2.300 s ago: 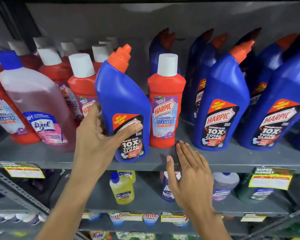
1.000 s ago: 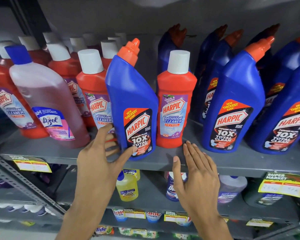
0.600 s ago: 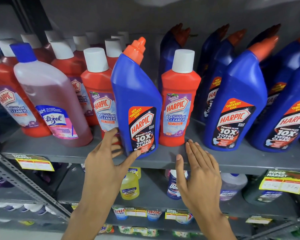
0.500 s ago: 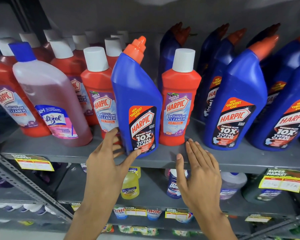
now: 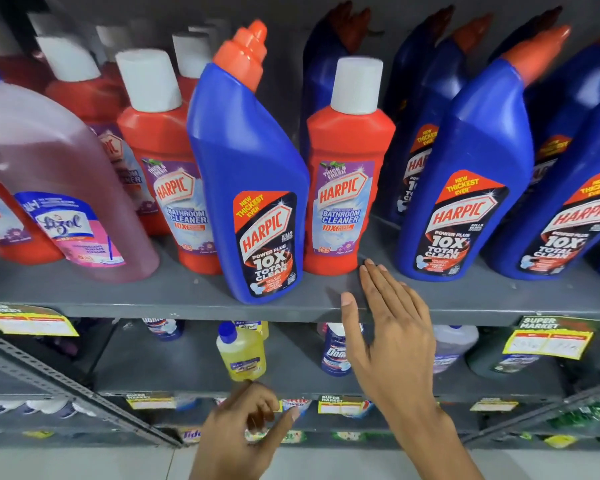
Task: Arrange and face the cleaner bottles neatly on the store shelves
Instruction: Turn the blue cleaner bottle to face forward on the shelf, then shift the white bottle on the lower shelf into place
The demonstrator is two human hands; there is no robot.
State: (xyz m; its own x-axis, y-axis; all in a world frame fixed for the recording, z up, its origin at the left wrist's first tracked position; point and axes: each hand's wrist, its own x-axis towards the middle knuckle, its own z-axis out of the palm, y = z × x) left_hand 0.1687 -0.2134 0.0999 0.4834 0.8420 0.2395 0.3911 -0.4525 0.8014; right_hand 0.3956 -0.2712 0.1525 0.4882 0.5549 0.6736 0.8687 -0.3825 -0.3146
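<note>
A blue Harpic bottle (image 5: 250,174) with an orange cap stands at the front edge of the grey shelf (image 5: 174,299), label facing me. Red Harpic bathroom cleaner bottles stand on both sides of it, one at its right (image 5: 347,174) and one at its left (image 5: 163,161). A pink Lizol bottle (image 5: 59,188) leans at the left. More blue Harpic bottles (image 5: 465,174) fill the right side. My left hand (image 5: 246,434) hangs low below the shelf, fingers loosely curled, holding nothing. My right hand (image 5: 388,327) lies flat with fingertips on the shelf edge beside the red bottle.
A lower shelf holds a small yellow bottle (image 5: 241,355), a blue-white Domex bottle (image 5: 336,351) and other cleaners. Yellow price tags (image 5: 548,341) hang on the shelf fronts. A slanted metal brace (image 5: 66,386) crosses the lower left.
My left hand has let go of the blue Harpic bottle and dropped down below the shelf. The bottle stays standing at the shelf edge. My right hand stays on the shelf edge.
</note>
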